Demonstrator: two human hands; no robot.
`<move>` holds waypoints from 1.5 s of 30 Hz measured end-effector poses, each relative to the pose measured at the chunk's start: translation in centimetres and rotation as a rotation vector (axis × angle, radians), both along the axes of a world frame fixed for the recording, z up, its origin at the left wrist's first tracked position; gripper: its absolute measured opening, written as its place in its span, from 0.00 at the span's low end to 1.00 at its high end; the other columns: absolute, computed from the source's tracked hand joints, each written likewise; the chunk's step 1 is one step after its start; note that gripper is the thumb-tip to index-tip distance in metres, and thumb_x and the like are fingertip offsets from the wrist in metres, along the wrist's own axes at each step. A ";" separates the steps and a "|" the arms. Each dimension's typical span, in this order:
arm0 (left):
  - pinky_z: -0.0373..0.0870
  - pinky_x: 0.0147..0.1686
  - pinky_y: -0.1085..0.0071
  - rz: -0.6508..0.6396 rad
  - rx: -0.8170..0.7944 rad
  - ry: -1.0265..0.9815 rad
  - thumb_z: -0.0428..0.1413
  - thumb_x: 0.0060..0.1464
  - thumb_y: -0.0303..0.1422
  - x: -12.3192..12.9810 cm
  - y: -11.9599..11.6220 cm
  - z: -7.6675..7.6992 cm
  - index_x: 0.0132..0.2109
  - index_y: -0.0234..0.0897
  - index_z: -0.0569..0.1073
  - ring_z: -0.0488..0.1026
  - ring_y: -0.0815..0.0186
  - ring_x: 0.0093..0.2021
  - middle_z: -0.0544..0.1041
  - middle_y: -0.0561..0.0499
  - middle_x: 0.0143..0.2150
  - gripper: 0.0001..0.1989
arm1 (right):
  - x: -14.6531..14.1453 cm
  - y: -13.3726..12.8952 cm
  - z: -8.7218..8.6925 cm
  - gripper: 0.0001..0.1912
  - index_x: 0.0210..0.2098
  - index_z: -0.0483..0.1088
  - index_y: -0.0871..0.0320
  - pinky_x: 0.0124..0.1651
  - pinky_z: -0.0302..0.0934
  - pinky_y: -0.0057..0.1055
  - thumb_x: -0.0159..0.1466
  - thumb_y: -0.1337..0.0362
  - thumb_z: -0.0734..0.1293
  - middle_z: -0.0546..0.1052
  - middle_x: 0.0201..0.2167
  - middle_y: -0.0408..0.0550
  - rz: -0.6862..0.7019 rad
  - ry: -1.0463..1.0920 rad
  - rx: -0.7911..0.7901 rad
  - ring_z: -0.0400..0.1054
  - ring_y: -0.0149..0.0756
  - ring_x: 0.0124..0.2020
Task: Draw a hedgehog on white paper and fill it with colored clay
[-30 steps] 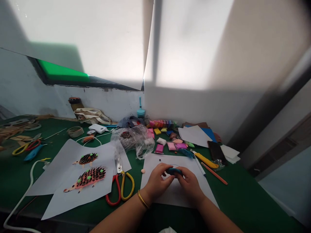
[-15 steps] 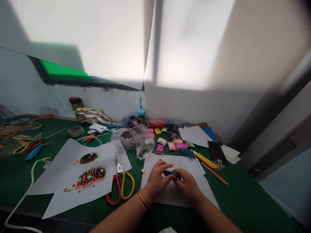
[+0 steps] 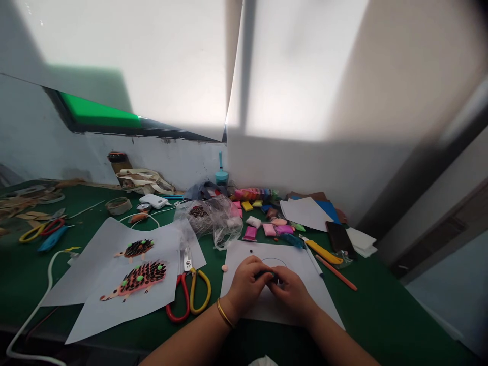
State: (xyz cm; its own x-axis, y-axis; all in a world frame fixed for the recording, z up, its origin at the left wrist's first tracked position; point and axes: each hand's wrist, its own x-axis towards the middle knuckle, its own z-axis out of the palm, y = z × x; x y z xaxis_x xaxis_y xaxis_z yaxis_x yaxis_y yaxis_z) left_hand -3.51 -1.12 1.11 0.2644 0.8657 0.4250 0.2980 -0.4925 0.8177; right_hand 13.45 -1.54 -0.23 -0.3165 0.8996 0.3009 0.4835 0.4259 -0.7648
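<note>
Above a white sheet of paper (image 3: 312, 274), my left hand (image 3: 247, 284) and my right hand (image 3: 293, 291) meet, fingertips touching. Between them they pinch a small dark blue lump of modelling clay (image 3: 272, 277), mostly covered by the fingers. A curved pencil line (image 3: 275, 259) shows on the sheet just beyond my hands. On the same sheet, to the upper left, lies a tiny black ball (image 3: 251, 251). A flat pale pink piece (image 3: 224, 268) rests by the sheet's left edge.
Scissors (image 3: 188, 295) with red and yellow handles lie left of the sheet, beside papers bearing hedgehog pictures (image 3: 143, 277). Behind are clay packets (image 3: 250, 233) and a crumpled plastic bag (image 3: 213, 216). A yellow cutter (image 3: 324, 252), a pencil (image 3: 337, 273) and a phone (image 3: 338, 236) lie right.
My fingers have closed further around the dark blue clay, so less of it shows. My hands have drawn slightly closer together, uncovering more of the curved line and the black ball.
</note>
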 end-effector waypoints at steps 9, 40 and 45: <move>0.70 0.41 0.67 0.009 -0.121 -0.196 0.62 0.51 0.35 -0.1 0.5 -1.0 0.54 0.40 0.72 0.72 0.62 0.41 0.76 0.48 0.44 0.22 | 0.7 0.0 0.4 0.12 0.43 0.74 0.54 0.41 0.64 0.33 0.66 0.57 0.62 0.78 0.39 0.48 -0.045 0.192 -0.049 0.70 0.39 0.38; 0.69 0.38 0.69 0.068 -0.170 -0.105 0.60 0.50 0.33 0.3 0.4 -0.9 0.39 0.38 0.76 0.72 0.64 0.35 0.77 0.51 0.35 0.07 | 0.7 -0.1 0.1 0.15 0.49 0.70 0.54 0.44 0.67 0.36 0.65 0.59 0.62 0.78 0.42 0.49 -0.022 0.219 -0.065 0.72 0.39 0.38; 0.71 0.42 0.68 0.019 -0.224 -0.206 0.60 0.50 0.33 0.2 0.5 -0.7 0.40 0.38 0.76 0.74 0.62 0.38 0.79 0.50 0.38 0.09 | 0.7 -0.1 0.5 0.11 0.43 0.73 0.54 0.43 0.66 0.35 0.65 0.57 0.63 0.78 0.37 0.47 -0.021 0.210 -0.072 0.71 0.40 0.38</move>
State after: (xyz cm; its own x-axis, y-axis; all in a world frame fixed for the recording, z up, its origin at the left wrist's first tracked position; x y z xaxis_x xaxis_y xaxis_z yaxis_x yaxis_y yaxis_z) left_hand -3.27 -0.63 0.44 0.1757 0.9477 0.2663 0.1223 -0.2895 0.9493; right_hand 14.19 -1.64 0.28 -0.2348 0.9269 0.2928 0.3189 0.3580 -0.8776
